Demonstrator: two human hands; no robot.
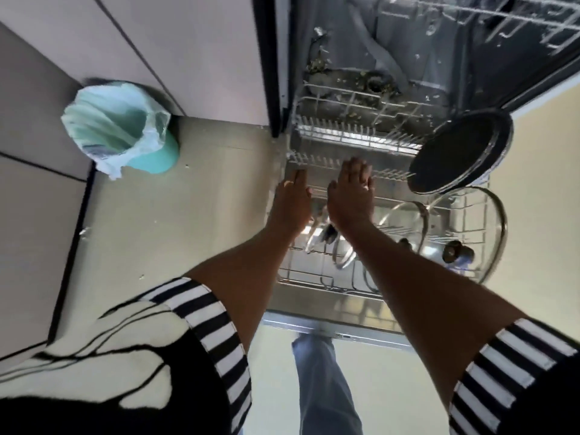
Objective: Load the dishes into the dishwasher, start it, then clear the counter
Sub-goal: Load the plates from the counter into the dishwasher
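Lower rack (339, 128) extended; glass lids (470, 221) stand in its near right part. My left hand (292, 202) and right hand (351, 196) lie side by side, not touching, fingers outstretched on its tines. Black pan (455, 158) just right. Dishwasher tub (361, 58) beyond, debris present.

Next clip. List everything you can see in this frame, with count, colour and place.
dishwasher: one, dark grey inside, open, upper middle
upper rack: one, pale wire, top right
lower rack: one, metal wire, pulled out, centre
pan: one, black, tilted, right side of the lower rack
lids: at least two, glass with dark knobs, in the lower rack
bin: one, teal with pale bag, on the floor at left
cabinets: pale, upper left
floor: beige
left hand: over the lower rack, fingers straight
right hand: beside it, fingers straight
sleeves: two, black-and-white striped, bottom
leg: one, blue jeans, bottom middle
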